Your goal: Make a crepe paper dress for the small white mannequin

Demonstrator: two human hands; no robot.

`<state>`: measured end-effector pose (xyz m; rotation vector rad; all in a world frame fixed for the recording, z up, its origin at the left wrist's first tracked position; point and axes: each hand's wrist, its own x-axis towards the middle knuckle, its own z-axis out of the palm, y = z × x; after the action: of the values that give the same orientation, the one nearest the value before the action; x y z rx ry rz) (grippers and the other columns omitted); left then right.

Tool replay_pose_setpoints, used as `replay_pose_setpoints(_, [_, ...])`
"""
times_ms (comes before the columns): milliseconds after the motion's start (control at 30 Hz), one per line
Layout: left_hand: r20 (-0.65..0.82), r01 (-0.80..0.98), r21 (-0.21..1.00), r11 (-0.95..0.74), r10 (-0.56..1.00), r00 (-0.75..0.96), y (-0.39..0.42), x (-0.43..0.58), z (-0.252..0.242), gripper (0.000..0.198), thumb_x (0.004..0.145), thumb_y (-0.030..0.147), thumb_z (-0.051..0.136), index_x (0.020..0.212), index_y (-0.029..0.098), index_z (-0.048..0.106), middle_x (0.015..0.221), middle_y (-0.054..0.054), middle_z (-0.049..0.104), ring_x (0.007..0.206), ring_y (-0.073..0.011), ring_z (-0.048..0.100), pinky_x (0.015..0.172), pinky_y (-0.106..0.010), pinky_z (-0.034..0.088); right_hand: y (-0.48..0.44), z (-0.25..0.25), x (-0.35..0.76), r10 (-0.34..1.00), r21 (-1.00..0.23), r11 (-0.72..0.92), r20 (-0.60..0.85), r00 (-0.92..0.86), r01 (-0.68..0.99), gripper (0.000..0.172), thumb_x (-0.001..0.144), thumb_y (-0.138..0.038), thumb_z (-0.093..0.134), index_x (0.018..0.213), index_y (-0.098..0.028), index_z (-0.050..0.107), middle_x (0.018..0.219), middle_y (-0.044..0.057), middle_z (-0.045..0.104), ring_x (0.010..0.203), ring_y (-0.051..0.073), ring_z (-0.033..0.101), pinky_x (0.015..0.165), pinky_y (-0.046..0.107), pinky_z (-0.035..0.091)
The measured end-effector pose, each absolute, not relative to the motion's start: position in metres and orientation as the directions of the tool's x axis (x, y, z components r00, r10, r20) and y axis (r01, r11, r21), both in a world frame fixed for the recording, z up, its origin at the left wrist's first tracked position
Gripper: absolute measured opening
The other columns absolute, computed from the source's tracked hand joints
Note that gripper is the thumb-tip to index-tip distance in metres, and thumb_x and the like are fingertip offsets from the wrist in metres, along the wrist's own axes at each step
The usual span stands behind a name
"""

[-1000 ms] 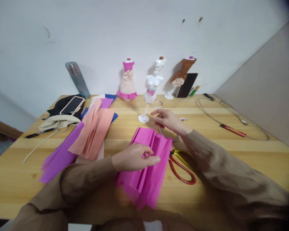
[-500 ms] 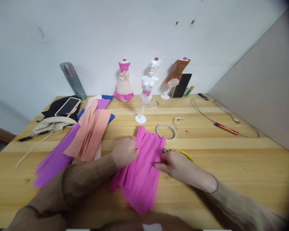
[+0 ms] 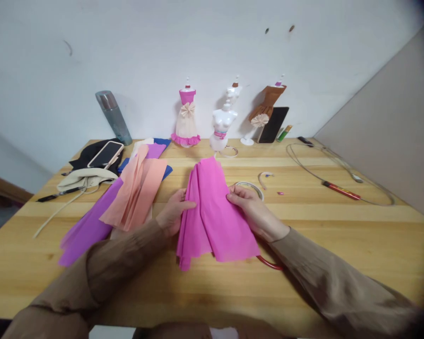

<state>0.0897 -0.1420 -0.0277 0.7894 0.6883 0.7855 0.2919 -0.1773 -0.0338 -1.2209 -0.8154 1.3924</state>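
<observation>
2 hands meet at a folded pink paper sheet (image 3: 215, 212) tilted up off the counter (image 3: 339, 245). The left hand (image 3: 172, 209) and right hand (image 3: 249, 207) each close a narrow grip on 1 side edge. Earlier the sheet lay flat under both hands; now it is raised, hiding the white mannequin's (image 3: 223, 126) stand.

The sheet (image 3: 215, 207) lies mid-table (image 3: 339, 245), between left hand (image 3: 171, 212) and right hand (image 3: 250, 207), over scissors (image 3: 268, 264). Paper stack (image 3: 137, 193) lies left, tape (image 3: 249, 186) just right, mannequins (image 3: 222, 123) behind, bottle (image 3: 113, 117) back left.
</observation>
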Motion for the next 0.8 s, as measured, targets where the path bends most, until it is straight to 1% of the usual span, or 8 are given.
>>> replay_pose_setpoints(100, [-0.193,-0.417,0.778,0.470,0.810,0.554,-0.139,0.089,-0.028,0.058,0.054,0.007,0.075,0.111,0.013,0.065,0.105,-0.012,0.073,0.100,-0.0279,0.068,0.095,-0.040,0.049,-0.173,-0.033,0.283,0.962,-0.921,-0.210,-0.255,0.099,-0.328,0.026,0.066,-0.036,0.079,0.071,-0.020,0.060,0.067,-0.003,0.064,0.057,0.012,0.055,0.058,0.024,0.046])
replay_pose_setpoints(200, [-0.254,-0.401,0.742,0.536,0.780,0.572,-0.137,0.085,-0.028,0.054,0.056,0.011,0.078,0.109,0.010,0.066,0.101,-0.014,0.074,0.098,-0.0302,0.069,0.095,-0.044,0.050,-0.174,-0.029,0.276,0.967,-0.904,-0.240,-0.255,-0.006,-0.354,0.030,0.072,-0.038,0.078,0.095,-0.022,0.067,0.090,0.002,0.074,0.074,0.017,0.067,0.071,0.029,0.053])
replay_pose_setpoints(267, [-0.288,-0.393,0.717,0.575,0.758,0.585,-0.137,0.083,-0.028,0.051,0.061,0.015,0.079,0.110,0.009,0.067,0.102,-0.016,0.074,0.099,-0.0313,0.069,0.096,-0.046,0.050,-0.174,-0.027,0.274,0.969,-0.906,-0.245,-0.235,-0.069,-0.346,0.040,0.069,-0.033,0.081,0.105,-0.022,0.067,0.101,0.005,0.076,0.082,0.020,0.070,0.077,0.032,0.055])
replay_pose_setpoints(333, [-0.284,-0.409,0.702,0.583,0.756,0.590,-0.138,0.082,-0.028,0.049,0.064,0.017,0.078,0.112,0.009,0.067,0.104,-0.016,0.074,0.101,-0.0316,0.069,0.098,-0.047,0.049,-0.174,-0.028,0.273,0.970,-0.907,-0.241,-0.235,-0.061,-0.344,0.043,0.066,-0.030,0.084,0.104,-0.021,0.067,0.103,0.005,0.076,0.082,0.021,0.071,0.077,0.033,0.056])
replay_pose_setpoints(433, [-0.265,-0.436,0.689,0.579,0.761,0.592,-0.138,0.080,-0.029,0.048,0.064,0.017,0.078,0.110,0.009,0.067,0.102,-0.016,0.074,0.099,-0.0312,0.069,0.098,-0.047,0.049,-0.174,-0.034,0.274,0.967,-0.900,-0.251,-0.253,-0.043,-0.357,0.044,0.070,-0.032,0.081,0.110,-0.022,0.067,0.109,0.007,0.076,0.087,0.023,0.072,0.080,0.036,0.057])
replay_pose_setpoints(567, [-0.265,-0.434,0.708,0.557,0.780,0.567,-0.138,0.080,-0.032,0.047,0.061,0.016,0.080,0.107,0.009,0.069,0.098,-0.014,0.075,0.091,-0.0288,0.071,0.095,-0.046,0.050,-0.179,-0.034,0.273,0.990,-0.971,-0.133,-0.121,-0.070,-0.201,0.042,0.083,-0.046,0.070,0.120,-0.026,0.065,0.129,0.007,0.068,0.115,0.027,0.064,0.100,0.042,0.050])
replay_pose_setpoints(667, [-0.214,-0.418,0.744,0.520,0.779,0.589,-0.140,0.084,-0.032,0.049,0.064,0.021,0.083,0.109,0.009,0.069,0.100,-0.015,0.074,0.092,-0.0283,0.070,0.095,-0.046,0.051,-0.185,-0.023,0.266,0.994,-1.000,0.002,0.002,-0.106,0.000,0.048,0.081,-0.053,0.070,0.120,-0.025,0.067,0.136,0.007,0.063,0.130,0.030,0.053,0.110,0.045,0.040])
replay_pose_setpoints(800, [-0.192,-0.363,0.807,0.466,0.787,0.586,-0.146,0.089,-0.031,0.045,0.064,0.025,0.085,0.103,0.009,0.069,0.097,-0.015,0.074,0.090,-0.0294,0.070,0.091,-0.046,0.052,-0.184,-0.011,0.253,0.983,-1.000,-0.011,-0.016,-0.185,0.029,0.056,0.071,-0.050,0.077,0.116,-0.018,0.067,0.121,0.011,0.070,0.112,0.032,0.064,0.098,0.046,0.049])
